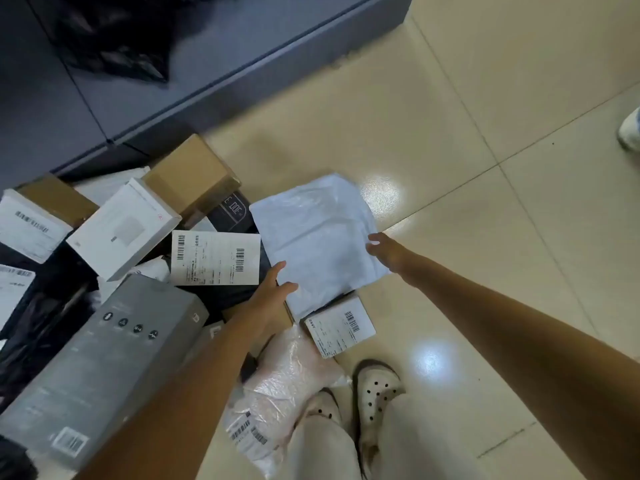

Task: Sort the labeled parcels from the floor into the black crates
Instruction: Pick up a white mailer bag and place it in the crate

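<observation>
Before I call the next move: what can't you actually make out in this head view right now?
- White poly mailer: no label shows on its upper face.
- Left hand and right hand: fingers at its edges; grip underneath hidden.
- Labelled box: print too small, part covered by the mailer.
- Black crates: out of frame.
- Grey box: cut off by the left edge.
</observation>
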`<state>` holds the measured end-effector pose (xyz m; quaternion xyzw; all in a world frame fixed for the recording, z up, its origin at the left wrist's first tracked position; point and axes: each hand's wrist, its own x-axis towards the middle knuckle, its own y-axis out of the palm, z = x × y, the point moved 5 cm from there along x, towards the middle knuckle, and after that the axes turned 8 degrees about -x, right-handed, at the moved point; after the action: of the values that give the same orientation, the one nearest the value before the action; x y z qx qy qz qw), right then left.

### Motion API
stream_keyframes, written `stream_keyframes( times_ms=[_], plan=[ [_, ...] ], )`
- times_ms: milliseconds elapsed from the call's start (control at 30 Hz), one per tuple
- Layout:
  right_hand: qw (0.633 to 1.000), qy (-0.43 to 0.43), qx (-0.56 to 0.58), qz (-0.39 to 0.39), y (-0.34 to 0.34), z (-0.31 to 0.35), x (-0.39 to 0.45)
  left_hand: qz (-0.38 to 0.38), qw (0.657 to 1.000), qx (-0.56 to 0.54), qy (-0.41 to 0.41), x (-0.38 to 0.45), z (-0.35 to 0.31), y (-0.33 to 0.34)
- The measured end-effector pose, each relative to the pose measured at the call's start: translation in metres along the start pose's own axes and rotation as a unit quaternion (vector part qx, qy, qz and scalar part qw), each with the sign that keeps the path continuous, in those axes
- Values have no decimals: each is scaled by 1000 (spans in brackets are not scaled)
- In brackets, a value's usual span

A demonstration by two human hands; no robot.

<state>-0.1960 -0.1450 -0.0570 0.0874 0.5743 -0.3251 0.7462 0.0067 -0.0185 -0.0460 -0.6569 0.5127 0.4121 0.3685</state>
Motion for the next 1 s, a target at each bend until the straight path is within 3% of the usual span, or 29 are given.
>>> stream_keyframes(
  times_ms=[200, 533, 833, 900, 1000],
  plan=[
    [999, 25, 31, -3, 12, -39, 41, -34, 999, -1, 19, 45, 16, -3],
    [994, 53, 82, -50, 26, -46, 82, -132, 986, -97, 41, 80, 8, 2],
    [991, 68, 113, -37, 31, -48, 86, -108, 978, -178, -10, 82, 6, -4],
    [992, 58, 111, -24, 30, -47, 84, -107, 982, -156, 16, 80, 2, -5],
    [991, 49, 126, -4, 24, -45, 81, -73, 992, -39, 96, 71, -12, 2]
  ],
)
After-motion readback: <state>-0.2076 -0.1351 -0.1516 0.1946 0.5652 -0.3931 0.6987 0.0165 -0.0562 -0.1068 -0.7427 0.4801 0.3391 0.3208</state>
